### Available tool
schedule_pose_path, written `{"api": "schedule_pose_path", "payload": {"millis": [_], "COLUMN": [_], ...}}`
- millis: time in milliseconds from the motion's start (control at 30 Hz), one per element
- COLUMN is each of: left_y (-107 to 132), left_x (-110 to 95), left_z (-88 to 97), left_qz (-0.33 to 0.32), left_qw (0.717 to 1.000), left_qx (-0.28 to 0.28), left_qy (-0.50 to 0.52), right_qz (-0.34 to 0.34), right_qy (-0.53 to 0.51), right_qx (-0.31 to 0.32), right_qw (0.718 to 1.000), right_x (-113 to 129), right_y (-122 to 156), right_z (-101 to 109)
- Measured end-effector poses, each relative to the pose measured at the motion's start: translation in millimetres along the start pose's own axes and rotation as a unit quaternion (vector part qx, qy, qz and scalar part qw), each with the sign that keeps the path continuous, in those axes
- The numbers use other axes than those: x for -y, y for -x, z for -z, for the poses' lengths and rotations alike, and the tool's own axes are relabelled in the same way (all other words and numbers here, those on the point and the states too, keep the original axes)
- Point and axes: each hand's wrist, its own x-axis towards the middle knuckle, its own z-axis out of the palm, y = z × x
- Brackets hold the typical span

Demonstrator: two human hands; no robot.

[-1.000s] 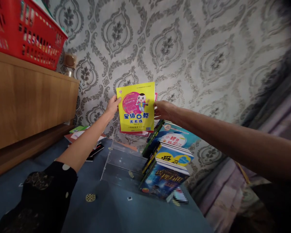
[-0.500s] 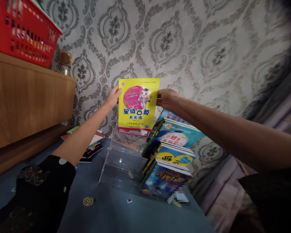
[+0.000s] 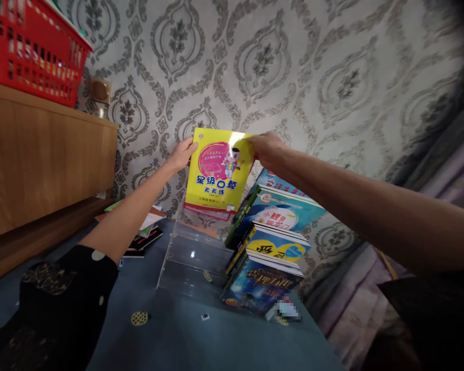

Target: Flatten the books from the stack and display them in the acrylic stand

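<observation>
Clear rack (image 3: 201,251) with leaning books (image 3: 255,286) along its right side; red basket (image 3: 42,31) holding indistinct items. Left hand (image 3: 182,154) and right hand (image 3: 269,148) pinch a yellow book (image 3: 216,170) above the rack's back, the right now nearer its upper corner.

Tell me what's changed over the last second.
The yellow book has tilted, its top now leaning to the right. The right hand has moved up its side to the upper right corner. The left hand keeps its grip near the upper left. The row of books and the clear stand stay put.
</observation>
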Motion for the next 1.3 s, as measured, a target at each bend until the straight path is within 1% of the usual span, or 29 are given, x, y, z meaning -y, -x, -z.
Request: {"api": "schedule_pose_path", "payload": {"millis": [100,167,200,267,333,400,467,533,633,733,833,900,967,1067,1133,1300], "left_y": [-3.2,-7.3,-9.2,-11.3,-10.4,-6.2,0.5,8.0,18.3,25.2,29.0,30.7,32.3,34.6,35.2,35.0], "left_x": [-0.4,-1.9,-2.4,-2.0,0.5,4.5,8.7,12.1,14.4,13.8,12.4,12.2,12.9,15.3,17.1,18.2], "left_z": [-5.2,-9.7,-11.9,-15.5,-17.5,-18.2,-18.8,-20.9,-28.6,-39.2,-46.8,-48.8,-48.7,-46.7,-46.0,-47.9], "left_qz": [-0.015,-0.021,-0.026,-0.042,-0.055,-0.058,-0.052,-0.034,0.026,0.077,0.084,0.085,0.101,0.129,0.132,0.136], "left_qw": [0.999,0.998,0.997,0.995,0.994,0.995,0.997,0.999,0.997,0.986,0.974,0.968,0.964,0.956,0.951,0.946], "left_qx": [0.019,0.032,0.036,0.037,0.029,0.014,-0.006,-0.033,-0.055,-0.041,-0.041,-0.055,-0.054,-0.022,-0.009,-0.027], "left_qy": [-0.034,-0.056,-0.066,-0.082,-0.087,-0.077,-0.054,-0.018,0.052,0.142,0.208,0.228,0.242,0.262,0.278,0.294], "right_qz": [0.041,0.102,0.128,0.162,0.174,0.177,0.174,0.165,0.153,0.15,0.164,0.169,0.164,0.149,0.146,0.153], "right_qy": [0.142,0.223,0.26,0.338,0.395,0.427,0.448,0.464,0.486,0.49,0.476,0.474,0.48,0.495,0.499,0.489], "right_qx": [-0.052,-0.057,-0.044,0.015,0.076,0.1,0.098,0.101,0.117,0.128,0.134,0.137,0.143,0.161,0.173,0.182], "right_qw": [0.988,0.968,0.956,0.927,0.899,0.881,0.871,0.864,0.853,0.849,0.853,0.853,0.85,0.841,0.837,0.839], "right_x": [8.2,12.9,14.0,13.2,9.4,5.3,2.7,1.9,2.3,2.3,1.8,2.3,3.9,8.4,11.6,15.2], "right_y": [3.6,5.0,5.1,4.7,4.1,4.1,4.5,4.8,4.4,3.1,2.7,3.4,4.9,8.7,12.2,21.7], "right_z": [8.6,15.8,19.1,23.9,26.0,26.0,24.8,23.6,23.4,26.1,30.2,32.3,33.5,34.9,36.6,43.1]}}
